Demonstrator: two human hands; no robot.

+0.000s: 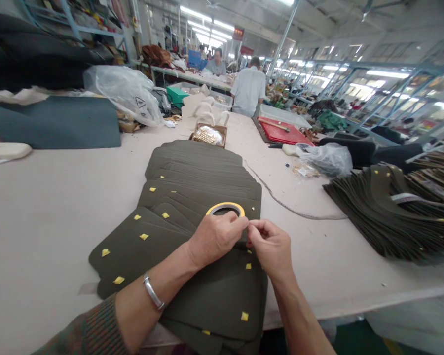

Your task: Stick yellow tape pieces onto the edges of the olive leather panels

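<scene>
My left hand (218,237) is closed around the near side of a roll of yellow tape (226,205), with thumb and index finger pinched. My right hand (272,245) meets it fingertip to fingertip, also pinched; what lies between those fingers is too small to make out. Beneath both hands, dark olive-green panels (203,167) are fanned out in overlapping layers. Small yellow tape pieces (144,237) dot several of the panels, some on the left group and some along the near right edge.
Dark strips (377,212) are heaped at the right. A box of gold-coloured pieces (208,135) stands behind the panels. A thin cord (281,199) curves across the table (59,197). Farther back are a clear plastic bag (124,91), a red board (283,129) and a person in a light shirt (249,88).
</scene>
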